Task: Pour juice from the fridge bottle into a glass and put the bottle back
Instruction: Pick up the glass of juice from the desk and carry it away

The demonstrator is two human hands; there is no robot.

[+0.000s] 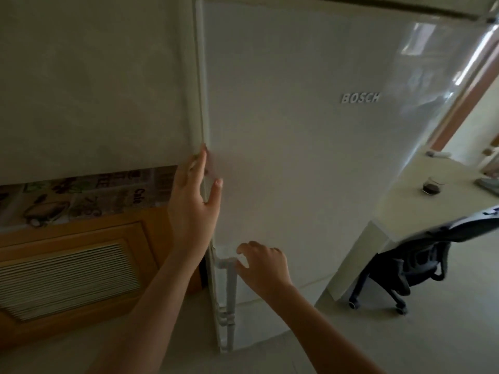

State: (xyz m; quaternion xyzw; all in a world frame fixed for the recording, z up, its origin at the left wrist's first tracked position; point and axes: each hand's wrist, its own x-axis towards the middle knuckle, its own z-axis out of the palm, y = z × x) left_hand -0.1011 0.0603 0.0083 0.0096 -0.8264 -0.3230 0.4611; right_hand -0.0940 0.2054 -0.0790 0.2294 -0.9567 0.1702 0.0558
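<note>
A white Bosch fridge (297, 157) fills the middle of the view, its door closed. My left hand (194, 201) lies flat against the door's left edge, fingers spread upward and thumb on the door face. Lower down, my right hand (263, 265) has its fingers curled loosely beside the top of the vertical white handle (231, 287), touching it or nearly so, and holds nothing. A short glass (431, 187) with dark liquid in it stands on the white table (421, 211) at the right. No bottle is in view.
A grey wall panel (94, 85) and a wooden cabinet with a slatted vent (67, 279) stand directly left of the fridge. A black office chair (415, 265) is at the table's near edge on the right. Pale floor lies below.
</note>
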